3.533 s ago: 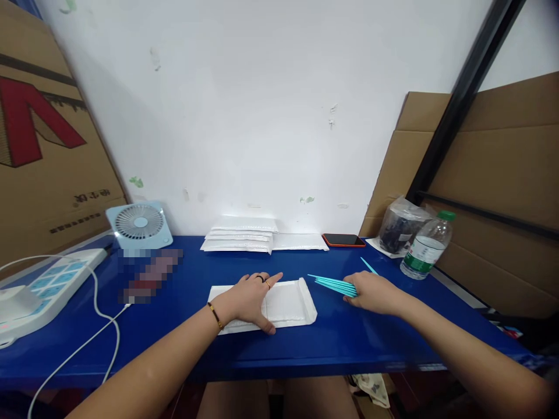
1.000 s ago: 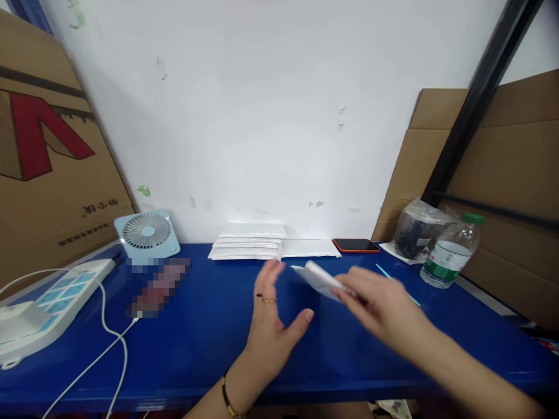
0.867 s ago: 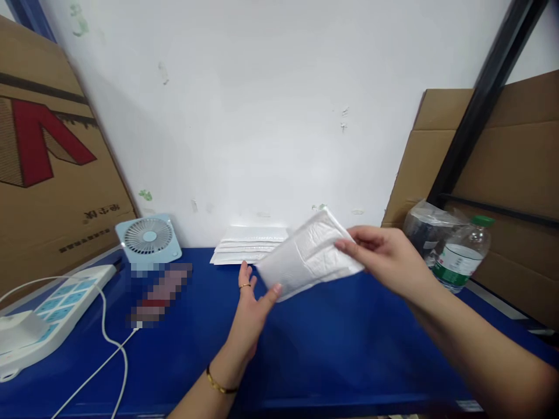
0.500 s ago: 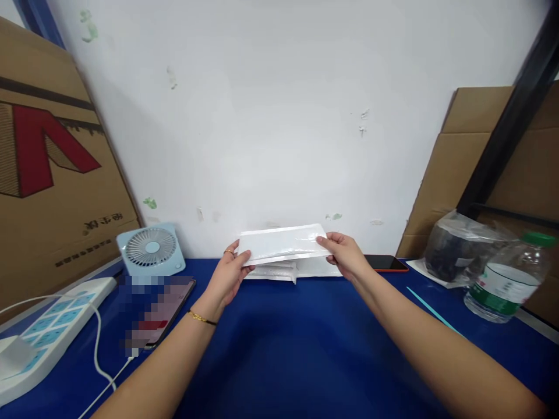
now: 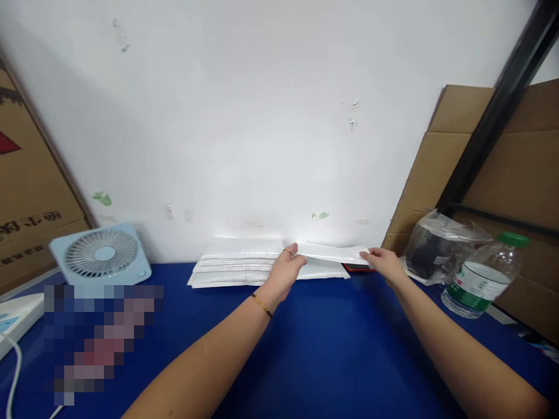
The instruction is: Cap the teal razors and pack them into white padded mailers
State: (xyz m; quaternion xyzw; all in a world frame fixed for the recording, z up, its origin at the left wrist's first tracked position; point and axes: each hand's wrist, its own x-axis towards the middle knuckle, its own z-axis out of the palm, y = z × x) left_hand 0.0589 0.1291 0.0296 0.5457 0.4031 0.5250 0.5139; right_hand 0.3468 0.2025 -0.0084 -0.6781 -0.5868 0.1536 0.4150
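Note:
A white padded envelope [image 5: 334, 252] is stretched between my hands, low against the wall and tilted so that I see it nearly edge-on. My left hand [image 5: 285, 272] grips its left end, thumb toward me. At the opposite end, my right hand [image 5: 384, 265] pinches the corner between thumb and fingers. Another white padded envelope [image 5: 321, 269] lies on the table beneath it. To the left is a pile of similar envelopes [image 5: 238, 262], its right edge partly hidden by my left hand.
A light blue fan [image 5: 102, 256] and a blurred patch are on the left of the blue table [image 5: 332, 355]. An orange-edged phone [image 5: 358, 267] lies behind the held envelope. A plastic bottle [image 5: 483, 279] and a bagged dark object [image 5: 430, 250] stand right, near cardboard [image 5: 449, 139].
Both hands have moved right with the envelope, which is now tilted flatter. The pile on the left has come into clear sight. The view has turned a little.

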